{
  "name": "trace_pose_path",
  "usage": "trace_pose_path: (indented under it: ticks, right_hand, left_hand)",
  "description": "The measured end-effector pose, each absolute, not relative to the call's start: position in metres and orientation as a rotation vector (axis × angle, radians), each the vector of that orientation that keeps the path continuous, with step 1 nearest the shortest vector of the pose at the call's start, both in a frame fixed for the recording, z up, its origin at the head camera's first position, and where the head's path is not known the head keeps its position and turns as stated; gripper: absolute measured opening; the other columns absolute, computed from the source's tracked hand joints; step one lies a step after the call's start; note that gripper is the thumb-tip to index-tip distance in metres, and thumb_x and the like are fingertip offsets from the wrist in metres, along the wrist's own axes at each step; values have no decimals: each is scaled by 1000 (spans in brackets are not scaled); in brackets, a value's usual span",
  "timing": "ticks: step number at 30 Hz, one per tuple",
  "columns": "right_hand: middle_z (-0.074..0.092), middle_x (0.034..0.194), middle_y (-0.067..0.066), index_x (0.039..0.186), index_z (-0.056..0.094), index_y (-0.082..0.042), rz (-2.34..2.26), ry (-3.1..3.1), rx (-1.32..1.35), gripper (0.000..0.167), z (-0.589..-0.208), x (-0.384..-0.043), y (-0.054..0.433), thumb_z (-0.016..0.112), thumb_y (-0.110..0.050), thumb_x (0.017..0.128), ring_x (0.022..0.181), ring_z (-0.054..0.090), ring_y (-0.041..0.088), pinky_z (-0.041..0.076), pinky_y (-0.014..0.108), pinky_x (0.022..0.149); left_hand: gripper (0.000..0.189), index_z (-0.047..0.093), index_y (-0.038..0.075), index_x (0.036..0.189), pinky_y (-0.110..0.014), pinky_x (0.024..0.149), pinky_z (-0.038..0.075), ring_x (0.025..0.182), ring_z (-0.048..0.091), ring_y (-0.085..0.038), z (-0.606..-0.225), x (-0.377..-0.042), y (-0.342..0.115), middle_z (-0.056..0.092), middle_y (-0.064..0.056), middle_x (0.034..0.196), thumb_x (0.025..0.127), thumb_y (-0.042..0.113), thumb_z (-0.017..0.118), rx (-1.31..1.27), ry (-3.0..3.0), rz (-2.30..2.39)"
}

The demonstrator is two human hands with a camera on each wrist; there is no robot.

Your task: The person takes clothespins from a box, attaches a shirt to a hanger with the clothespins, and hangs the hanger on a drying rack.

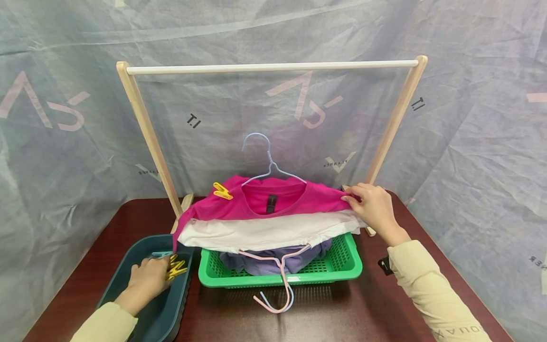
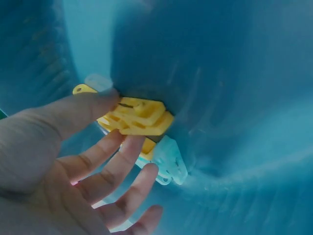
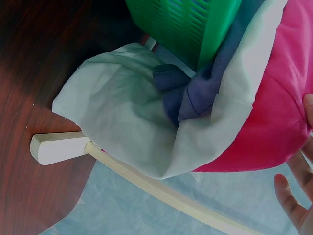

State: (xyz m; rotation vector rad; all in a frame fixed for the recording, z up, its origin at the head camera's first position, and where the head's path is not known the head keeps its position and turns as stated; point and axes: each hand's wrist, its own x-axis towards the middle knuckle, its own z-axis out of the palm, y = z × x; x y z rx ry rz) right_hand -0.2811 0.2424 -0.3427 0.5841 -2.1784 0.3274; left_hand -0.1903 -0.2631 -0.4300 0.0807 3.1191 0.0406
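Inside the dark blue bin, my left hand (image 1: 147, 278) pinches a yellow clothespin (image 2: 139, 116) between thumb and fingertips. A light blue clothespin (image 2: 168, 161) lies just beyond those fingers. My right hand (image 1: 371, 204) pinches the magenta shirt (image 1: 320, 199) near its right shoulder. The shirt sits on a light blue hanger (image 1: 271, 164), whose hook stands up above the neckline. Another yellow clothespin (image 1: 222, 191) is on the shirt's left shoulder. A white garment (image 1: 256, 232) lies under the shirt, and a pink hanger (image 1: 282, 270) comes out of it toward the front.
A green basket (image 1: 354, 268) with purple cloth (image 1: 273, 261) stands beneath the garments. To its left is the blue bin (image 1: 183, 285). A wooden rack with a white rod (image 1: 273, 68) rises behind, its feet on the brown table (image 1: 325, 313). Grey sheeting hangs all round.
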Motion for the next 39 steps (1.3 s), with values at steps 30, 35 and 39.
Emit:
trace_pose_path:
  ticks: [30,35,39]
  right_hand:
    - [66,68,0,77,72,-12,324,-2174,585,13,-342,-281,242,78,-19,68,46,45,12,35,32,47]
    - [66,68,0,77,72,-13,324,-2179,582,13,-342,-280,243,78,-20,68,46,46,12,36,32,48]
    - [66,68,0,78,72,-13,324,-2182,580,13,-342,-280,242,78,-20,69,47,46,12,36,32,47]
  left_hand:
    - [25,57,6,71,-48,61,37,67,46,-25,-399,-182,-264,52,-5,65,66,18,78,82,3116,46]
    - [20,57,7,71,-50,61,38,66,46,-26,-389,-182,-266,51,-5,65,67,16,75,82,3140,68]
    - [20,62,4,80,-51,60,39,68,50,-28,-380,-184,-268,56,-6,69,68,16,74,84,3188,87]
